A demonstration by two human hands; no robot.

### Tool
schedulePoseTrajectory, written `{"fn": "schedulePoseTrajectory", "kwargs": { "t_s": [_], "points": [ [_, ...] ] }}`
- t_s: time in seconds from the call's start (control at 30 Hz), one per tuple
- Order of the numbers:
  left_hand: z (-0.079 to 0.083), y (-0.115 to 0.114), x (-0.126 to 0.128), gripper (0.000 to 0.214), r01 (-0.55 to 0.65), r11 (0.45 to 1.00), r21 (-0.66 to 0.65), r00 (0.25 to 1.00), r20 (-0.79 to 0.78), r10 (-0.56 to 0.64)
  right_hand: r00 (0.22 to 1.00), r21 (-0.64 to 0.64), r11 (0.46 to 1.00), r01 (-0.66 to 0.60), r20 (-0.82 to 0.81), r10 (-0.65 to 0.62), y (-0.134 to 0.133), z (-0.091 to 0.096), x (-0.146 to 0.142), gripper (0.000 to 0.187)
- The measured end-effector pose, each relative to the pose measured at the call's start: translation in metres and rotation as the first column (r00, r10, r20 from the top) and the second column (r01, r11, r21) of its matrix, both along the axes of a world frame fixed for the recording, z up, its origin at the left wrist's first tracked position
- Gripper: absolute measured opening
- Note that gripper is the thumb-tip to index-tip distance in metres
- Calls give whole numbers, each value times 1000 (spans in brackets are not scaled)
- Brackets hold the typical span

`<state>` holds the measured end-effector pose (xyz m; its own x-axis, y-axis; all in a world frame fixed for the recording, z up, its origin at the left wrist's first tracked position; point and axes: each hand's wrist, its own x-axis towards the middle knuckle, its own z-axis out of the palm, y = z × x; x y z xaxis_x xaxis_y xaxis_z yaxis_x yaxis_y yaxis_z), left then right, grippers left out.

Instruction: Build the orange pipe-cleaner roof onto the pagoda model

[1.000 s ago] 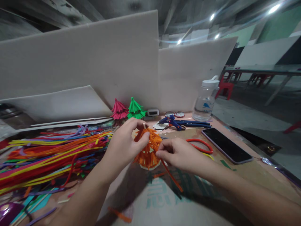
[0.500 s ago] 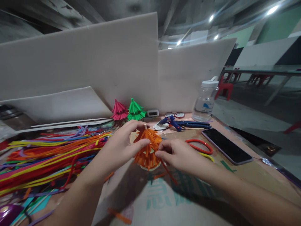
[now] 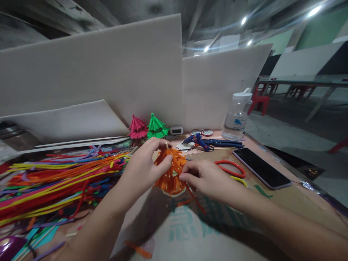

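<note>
The left hand (image 3: 148, 159) curves its fingers round the upper part of an orange cone (image 3: 171, 184), thumb laid across the front, while the right hand (image 3: 202, 175) has its fingers pinched narrow on a thin orange strip (image 3: 199, 204) at the cone's right side. The cone, upright between both sets of fingers, is fuzzy and shaggy, layered in short strands over a pale, flat base; a pale stick end pokes from its top. Beyond the left fingers stand 2 smaller tiered cones, 1 pink (image 3: 137, 127) and 1 green (image 3: 157, 126). A heap of soft, multicoloured stems (image 3: 59, 181) spreads left of the left fingers. Beyond the right fingers lie a blue glue gun (image 3: 199, 140) and a clear plastic bottle (image 3: 236, 117); to their right, a red loop (image 3: 234, 164) and a flat, glossy phone (image 3: 262, 168). Nearer than the fingers, an orange scrap (image 3: 139, 250) lies on lettered cardboard (image 3: 174, 250). The left hand hides part of the cone.
</note>
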<state>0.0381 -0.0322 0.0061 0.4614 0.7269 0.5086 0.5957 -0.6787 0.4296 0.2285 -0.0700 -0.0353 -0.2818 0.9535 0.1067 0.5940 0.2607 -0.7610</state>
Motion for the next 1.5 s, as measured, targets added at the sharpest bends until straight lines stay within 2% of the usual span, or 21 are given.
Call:
{"fn": "schedulePoseTrajectory", "kwargs": {
  "t_s": [0.5,0.67,0.87,0.97,1.1,1.17,1.3,1.5],
  "points": [
    [2,1,-5,14,32,999,-22,999,6,-32,999,24,1000,-19,39,18,1,3,6,19],
    [4,3,-11,23,67,993,-100,998,15,-66,1000,55,998,-12,17,11,6,-6,3,21],
    [2,10,-16,36,22,976,-219,989,146,11,1000,110,994,-12,24,10,9,-1,9,22],
    [2,14,-17,37,-17,987,-157,984,170,44,1000,198,980,16,4,-17,10,2,18,28],
    [3,18,-21,34,-126,990,-65,984,118,133,992,298,949,99,-106,-71,13,-1,22,12],
    [2,19,-24,26,-145,986,-78,977,146,155,985,369,924,104,-164,-46,15,-4,20,14],
    [0,20,-25,23,-119,988,-102,962,233,141,987,495,865,85,-163,-3,24,-2,11,21],
    [-1,21,-19,25,-42,999,17,990,134,39,986,511,856,73,-164,14,37,7,-3,18]
  ]
}}
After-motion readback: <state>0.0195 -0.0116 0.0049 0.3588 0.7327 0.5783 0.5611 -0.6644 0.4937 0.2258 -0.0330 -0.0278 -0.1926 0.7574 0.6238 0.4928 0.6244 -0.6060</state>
